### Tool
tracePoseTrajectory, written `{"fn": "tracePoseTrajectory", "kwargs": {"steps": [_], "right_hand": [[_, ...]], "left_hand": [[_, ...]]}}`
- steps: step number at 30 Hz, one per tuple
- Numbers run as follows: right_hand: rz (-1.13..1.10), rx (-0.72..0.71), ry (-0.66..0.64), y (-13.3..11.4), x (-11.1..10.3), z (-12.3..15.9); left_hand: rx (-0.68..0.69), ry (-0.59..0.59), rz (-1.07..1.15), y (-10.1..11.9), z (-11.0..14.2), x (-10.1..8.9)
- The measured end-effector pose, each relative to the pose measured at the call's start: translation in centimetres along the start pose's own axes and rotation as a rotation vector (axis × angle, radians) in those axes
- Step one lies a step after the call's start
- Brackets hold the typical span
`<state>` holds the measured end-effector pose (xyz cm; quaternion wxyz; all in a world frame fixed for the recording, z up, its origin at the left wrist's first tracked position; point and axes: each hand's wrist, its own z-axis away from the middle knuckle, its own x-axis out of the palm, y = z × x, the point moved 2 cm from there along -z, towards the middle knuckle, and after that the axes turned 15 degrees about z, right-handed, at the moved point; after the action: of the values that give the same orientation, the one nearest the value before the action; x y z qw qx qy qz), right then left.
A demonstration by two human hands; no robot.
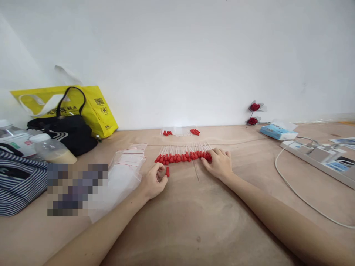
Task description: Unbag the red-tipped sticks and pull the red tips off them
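Note:
A row of several clear droppers with red rubber bulbs [181,156] lies side by side on the tan tabletop [194,221]. My right hand [219,162] rests on the right end of the row, fingers curled over the bulbs. My left hand [153,181] lies just below the left end, fingers loosely curled, its fingertips beside a single loose red bulb [167,171]. One bare clear tube [196,172] lies apart below the row.
Clear zip bags [124,173] are heaped left of my left hand. More red bulbs [195,132] sit in small bags by the wall. A yellow bag [94,107], black handbag [66,133], bottle and striped bag stand left. A tissue pack [277,132], power strip [318,159] and white cable lie right.

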<state>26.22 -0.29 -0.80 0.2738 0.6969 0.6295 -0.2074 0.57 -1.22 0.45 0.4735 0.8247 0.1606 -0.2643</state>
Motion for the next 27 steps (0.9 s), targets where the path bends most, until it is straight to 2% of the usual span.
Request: {"fn": "tracePoseTrajectory", "kwargs": {"steps": [5, 8, 11, 16, 18, 20, 23, 27], "right_hand": [[0.007, -0.025, 0.033, -0.1, 0.0, -0.1], [-0.011, -0.022, 0.114, -0.1, -0.7, -0.2], [-0.033, -0.069, 0.204, -0.7, -2.3, 0.1], [-0.142, -0.236, 0.265, -3.5, -5.2, 1.5], [-0.195, -0.298, 0.258, -4.6, -5.7, 2.1], [-0.240, -0.351, 0.255, -5.1, -5.8, 2.5], [-0.274, -0.378, 0.267, -4.7, -5.6, 2.6], [-0.246, -0.334, 0.360, -3.0, -5.8, 2.2]], "left_hand": [[0.208, 0.080, -0.062, 1.1, 0.1, -0.2], [0.234, 0.102, -0.030, 1.2, 0.0, -0.1], [0.112, 0.056, 0.105, 1.4, -0.3, 0.6], [-0.186, -0.101, 0.577, 2.8, -0.9, 3.4], [-0.255, -0.129, 0.718, 3.5, -1.0, 4.6], [-0.267, -0.119, 0.740, 3.8, -1.1, 5.2], [-0.136, -0.059, 0.543, 3.6, -1.4, 4.5], [0.297, -0.049, 0.011, 3.1, -1.2, 2.4]]}}
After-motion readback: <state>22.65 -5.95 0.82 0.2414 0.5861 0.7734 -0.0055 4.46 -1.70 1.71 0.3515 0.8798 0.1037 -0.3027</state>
